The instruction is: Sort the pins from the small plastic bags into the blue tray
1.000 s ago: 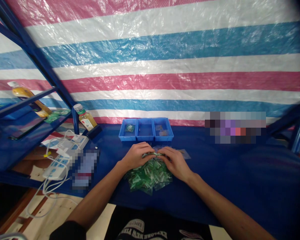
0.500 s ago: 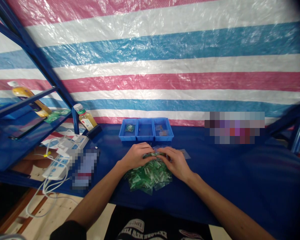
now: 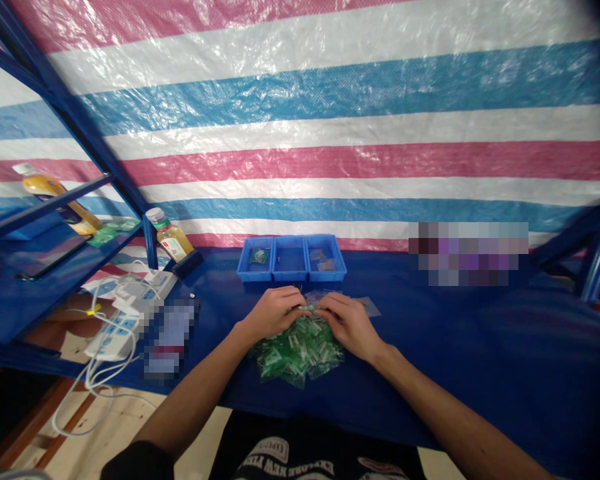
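My left hand (image 3: 271, 312) and my right hand (image 3: 347, 324) meet above a heap of small green-and-clear plastic packets (image 3: 295, 353), lying on the blue cloth. Between my fingertips I pinch a small green packet (image 3: 306, 309), mostly hidden by my fingers. A flat clear plastic bag (image 3: 367, 307) lies just beyond my right hand. Behind my hands stands a blue three-compartment plastic tray (image 3: 291, 277), with small packets in its left and right compartments.
A bottle of yellow drink (image 3: 170, 242) stands at the far left of the blue-covered table (image 3: 430, 347), near a white power strip (image 3: 114, 338) with cables. A blue metal shelf frame (image 3: 75, 127) rises at the left. A striped tarpaulin (image 3: 330, 113) hangs behind. Blurred objects lie on both sides.
My fingers have shifted slightly on the small packet, and my hands have moved little. The heap and the tray stay in place.
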The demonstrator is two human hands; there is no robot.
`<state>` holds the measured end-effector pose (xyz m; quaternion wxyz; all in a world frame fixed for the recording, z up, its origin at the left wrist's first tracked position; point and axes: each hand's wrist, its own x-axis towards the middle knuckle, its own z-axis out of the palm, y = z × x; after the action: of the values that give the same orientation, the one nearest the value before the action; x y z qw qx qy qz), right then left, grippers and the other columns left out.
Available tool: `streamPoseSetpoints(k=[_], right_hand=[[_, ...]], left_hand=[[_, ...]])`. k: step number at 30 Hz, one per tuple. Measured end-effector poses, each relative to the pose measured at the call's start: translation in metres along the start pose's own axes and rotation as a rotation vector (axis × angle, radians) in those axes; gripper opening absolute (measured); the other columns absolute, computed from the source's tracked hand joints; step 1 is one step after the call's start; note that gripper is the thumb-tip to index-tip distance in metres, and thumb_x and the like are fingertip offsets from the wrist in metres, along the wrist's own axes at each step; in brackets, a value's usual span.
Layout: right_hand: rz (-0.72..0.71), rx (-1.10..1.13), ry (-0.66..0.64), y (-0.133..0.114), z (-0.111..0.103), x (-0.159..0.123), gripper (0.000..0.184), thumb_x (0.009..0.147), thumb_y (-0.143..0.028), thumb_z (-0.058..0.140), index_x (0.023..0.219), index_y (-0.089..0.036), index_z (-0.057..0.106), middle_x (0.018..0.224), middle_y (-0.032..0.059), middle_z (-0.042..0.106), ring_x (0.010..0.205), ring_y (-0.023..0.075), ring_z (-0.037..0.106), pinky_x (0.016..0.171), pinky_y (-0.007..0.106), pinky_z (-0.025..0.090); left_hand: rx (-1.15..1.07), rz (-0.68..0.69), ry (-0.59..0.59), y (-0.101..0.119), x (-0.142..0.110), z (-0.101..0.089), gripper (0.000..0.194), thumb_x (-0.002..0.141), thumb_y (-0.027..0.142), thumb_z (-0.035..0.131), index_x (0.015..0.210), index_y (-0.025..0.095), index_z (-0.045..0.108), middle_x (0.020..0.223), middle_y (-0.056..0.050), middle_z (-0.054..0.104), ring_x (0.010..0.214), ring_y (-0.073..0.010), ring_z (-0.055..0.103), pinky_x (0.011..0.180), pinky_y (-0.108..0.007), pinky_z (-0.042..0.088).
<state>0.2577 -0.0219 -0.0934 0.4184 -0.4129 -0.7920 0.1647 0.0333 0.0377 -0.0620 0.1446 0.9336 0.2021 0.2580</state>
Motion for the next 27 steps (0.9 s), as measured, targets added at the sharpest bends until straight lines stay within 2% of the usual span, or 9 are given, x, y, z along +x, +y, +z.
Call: streamPoseSetpoints(k=[6, 9, 12, 15, 23, 25, 27], right_hand=[[0.005, 0.006, 0.044, -0.002, 0.0, -0.001, 0.02, 0.104, -0.026, 0.051, 0.093, -0.022, 0.067, 0.087, 0.0057, 0.068, 0.079, 0.0207, 0.063, 0.073, 0.033, 0.05], [0.017, -0.021, 0.05, -0.004, 0.001, -0.001, 0.018, 0.104, -0.027, 0.053, 0.092, -0.022, 0.066, 0.082, 0.0047, 0.066, 0.074, 0.0197, 0.062, 0.069, 0.032, 0.049], [0.017, -0.023, 0.014, -0.006, 0.002, 0.0, 0.011, 0.102, -0.027, 0.057, 0.102, -0.022, 0.067, 0.09, 0.0054, 0.069, 0.077, 0.02, 0.063, 0.07, 0.031, 0.05], [0.016, -0.015, -0.029, -0.005, 0.003, 0.0, 0.012, 0.101, -0.026, 0.059, 0.109, -0.023, 0.067, 0.095, 0.0059, 0.07, 0.081, 0.0206, 0.065, 0.073, 0.032, 0.051], [0.009, -0.009, -0.017, 0.004, 0.006, -0.003, 0.012, 0.103, -0.026, 0.055, 0.102, -0.023, 0.067, 0.095, 0.0069, 0.071, 0.087, 0.0231, 0.068, 0.081, 0.036, 0.054], [0.025, -0.006, -0.008, 0.005, 0.006, -0.004, 0.013, 0.102, -0.028, 0.056, 0.109, -0.023, 0.066, 0.098, 0.0074, 0.072, 0.087, 0.0234, 0.068, 0.081, 0.036, 0.055], [0.057, 0.009, 0.001, 0.005, 0.007, -0.005, 0.021, 0.102, -0.03, 0.056, 0.122, -0.024, 0.061, 0.098, 0.0069, 0.072, 0.084, 0.0228, 0.069, 0.078, 0.036, 0.055]], left_hand=[[-0.039, 0.0, 0.051, -0.001, -0.001, 0.0, 0.029, 0.098, 0.041, 0.063, 0.103, 0.014, 0.071, 0.093, -0.008, 0.071, 0.087, -0.0177, 0.064, 0.08, -0.027, 0.05], [-0.046, -0.005, 0.058, -0.002, -0.002, 0.0, 0.026, 0.102, 0.036, 0.058, 0.098, 0.014, 0.07, 0.091, -0.009, 0.071, 0.086, -0.0177, 0.064, 0.079, -0.028, 0.049], [-0.051, -0.007, 0.037, -0.002, -0.002, -0.001, 0.027, 0.104, 0.034, 0.054, 0.094, 0.014, 0.07, 0.088, -0.008, 0.069, 0.084, -0.0175, 0.063, 0.077, -0.027, 0.048], [-0.043, -0.01, 0.0, -0.002, -0.002, -0.002, 0.029, 0.105, 0.034, 0.051, 0.093, 0.015, 0.069, 0.087, -0.007, 0.067, 0.084, -0.0172, 0.063, 0.077, -0.027, 0.047], [-0.003, 0.01, -0.018, -0.001, -0.002, -0.002, 0.032, 0.106, 0.034, 0.048, 0.087, 0.015, 0.067, 0.081, -0.005, 0.062, 0.079, -0.016, 0.059, 0.071, -0.026, 0.043], [0.004, 0.017, -0.014, -0.001, -0.002, -0.002, 0.034, 0.106, 0.033, 0.047, 0.084, 0.015, 0.065, 0.08, -0.005, 0.061, 0.078, -0.0158, 0.058, 0.071, -0.026, 0.042], [0.019, 0.012, -0.003, -0.001, -0.001, -0.002, 0.036, 0.107, 0.032, 0.045, 0.081, 0.015, 0.064, 0.079, -0.005, 0.06, 0.077, -0.0158, 0.058, 0.071, -0.026, 0.043]])
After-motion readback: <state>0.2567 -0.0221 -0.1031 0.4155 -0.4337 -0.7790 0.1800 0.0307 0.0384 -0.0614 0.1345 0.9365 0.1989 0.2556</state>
